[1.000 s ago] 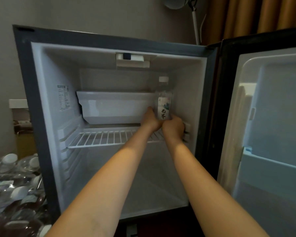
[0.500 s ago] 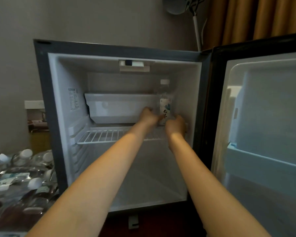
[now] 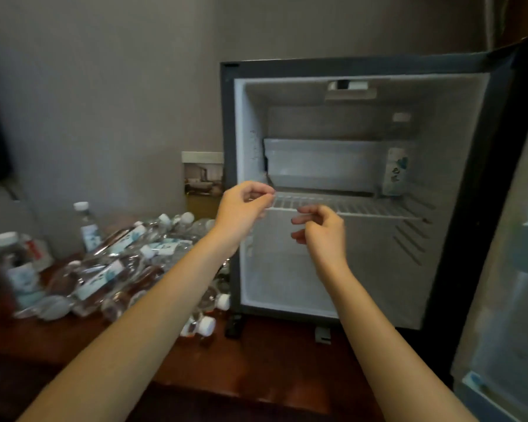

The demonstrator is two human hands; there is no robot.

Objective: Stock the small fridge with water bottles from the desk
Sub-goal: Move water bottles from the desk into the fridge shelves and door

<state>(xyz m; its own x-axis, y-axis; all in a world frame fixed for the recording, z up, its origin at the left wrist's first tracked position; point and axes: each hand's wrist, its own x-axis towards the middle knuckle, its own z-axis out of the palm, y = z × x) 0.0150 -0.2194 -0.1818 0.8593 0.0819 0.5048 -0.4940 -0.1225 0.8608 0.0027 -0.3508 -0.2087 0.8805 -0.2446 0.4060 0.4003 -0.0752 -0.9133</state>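
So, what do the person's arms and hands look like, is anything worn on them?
The left arm and right arm are bare to the frame edge, no sleeves. The left hand and right hand wear no glove, watch or bracelet; blur hides any thin ring.

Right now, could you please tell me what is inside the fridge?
A water bottle stands on the wire shelf beside a white tray; the right hand hides some space below.

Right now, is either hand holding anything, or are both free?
Left hand: open, fingers loosely curled, holding nothing.
Right hand: open, fingers loosely curled, holding nothing.
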